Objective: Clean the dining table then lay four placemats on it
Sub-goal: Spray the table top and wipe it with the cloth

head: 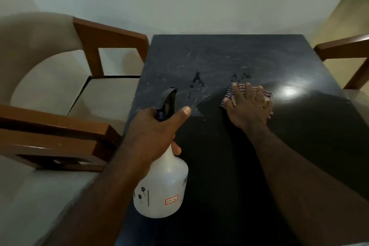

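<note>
A dark dining table (229,54) fills the middle of the view, its far half dusty with wet spray marks (196,81). My left hand (153,134) grips the neck of a white spray bottle (163,187) with a black nozzle, held above the table's left edge. My right hand (249,106) lies flat, fingers spread, pressing a striped cloth (266,94) onto the tabletop right of the wet marks. The near part of the table looks dark and glossy. No placemats are visible.
A wooden armchair (111,36) with beige cushions stands against the table's left side. Another chair's wooden arm (343,48) shows at the right edge. A pale wall runs behind the table. A light glare (293,90) shines on the tabletop.
</note>
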